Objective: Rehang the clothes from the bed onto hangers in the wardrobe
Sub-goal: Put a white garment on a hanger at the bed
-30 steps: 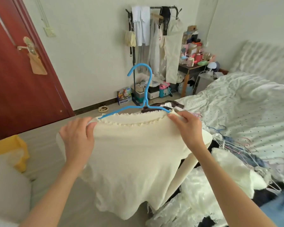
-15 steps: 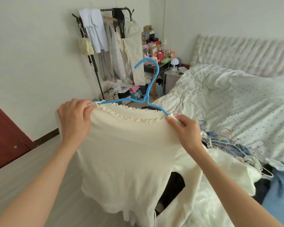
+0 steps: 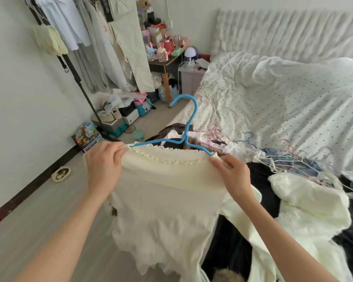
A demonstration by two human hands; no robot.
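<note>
your left hand point(image 3: 104, 165) and right hand point(image 3: 231, 176) each pinch a shoulder of the cream top point(image 3: 163, 200), spreading it square on the blue hanger point(image 3: 189, 127).

The top point(image 3: 163, 198) hangs at centre frame on the hanger point(image 3: 189, 127), whose hook rises above the neckline. The left hand point(image 3: 103, 165) holds the left shoulder, the right hand point(image 3: 232, 176) the right shoulder. Behind and to the right lies the bed point(image 3: 283, 102), with a heap of clothes point(image 3: 306, 204) and loose hangers point(image 3: 293, 161) at lower right. The clothes rack point(image 3: 75, 64) stands at upper left against the wall, shoes point(image 3: 109, 115) at its foot. The table point(image 3: 165, 64) stands at upper centre, between rack and bed.
</note>
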